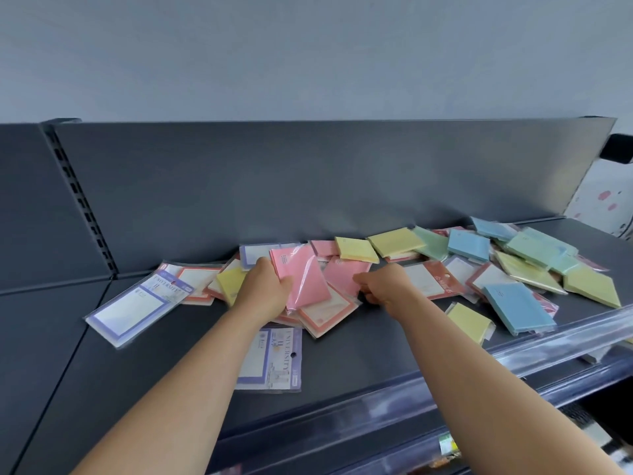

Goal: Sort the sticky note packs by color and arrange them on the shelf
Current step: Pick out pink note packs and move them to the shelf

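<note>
Shelf (pixel 205 354): sticky note packs are left mixed in one loose pile (pixel 469 245) along the back; no colour groups are formed yet. A pink stack (pixel 303 279) is clamped in the left hand (pixel 270 286). The right hand (pixel 387 286) is curled at a second pink pack (pixel 342 274); whether it is gripped cannot be told.

Pale grey wall (pixel 308 46) — dark metal shelf (pixel 144 365)
</note>
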The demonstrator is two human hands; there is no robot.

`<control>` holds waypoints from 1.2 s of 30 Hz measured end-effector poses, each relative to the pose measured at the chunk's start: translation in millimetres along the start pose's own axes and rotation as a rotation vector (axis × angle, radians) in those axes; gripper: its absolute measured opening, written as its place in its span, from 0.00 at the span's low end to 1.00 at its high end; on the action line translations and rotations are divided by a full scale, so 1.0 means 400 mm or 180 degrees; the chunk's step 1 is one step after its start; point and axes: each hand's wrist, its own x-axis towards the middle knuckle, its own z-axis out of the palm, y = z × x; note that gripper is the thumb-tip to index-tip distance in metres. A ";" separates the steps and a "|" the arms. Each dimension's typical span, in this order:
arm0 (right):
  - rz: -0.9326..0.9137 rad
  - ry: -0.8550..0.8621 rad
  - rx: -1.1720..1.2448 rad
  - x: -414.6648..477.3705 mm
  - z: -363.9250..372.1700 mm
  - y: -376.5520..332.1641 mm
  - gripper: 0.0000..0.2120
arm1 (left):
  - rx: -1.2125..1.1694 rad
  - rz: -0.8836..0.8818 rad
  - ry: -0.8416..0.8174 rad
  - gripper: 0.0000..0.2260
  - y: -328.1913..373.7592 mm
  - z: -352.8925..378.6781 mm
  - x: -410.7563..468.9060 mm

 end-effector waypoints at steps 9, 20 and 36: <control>-0.0826 0.0238 -0.0588 -0.003 -0.022 0.003 0.11 | -0.0100 0.0026 -0.0036 0.11 -0.006 -0.005 0.001; -0.1209 -0.0500 0.0066 -0.115 -0.036 -0.022 0.07 | -0.1706 0.0181 0.0105 0.07 0.042 -0.017 -0.071; -0.1661 -0.1554 -0.0334 -0.336 0.323 -0.096 0.09 | -0.1668 -0.0186 0.0689 0.10 -0.225 -0.280 -0.228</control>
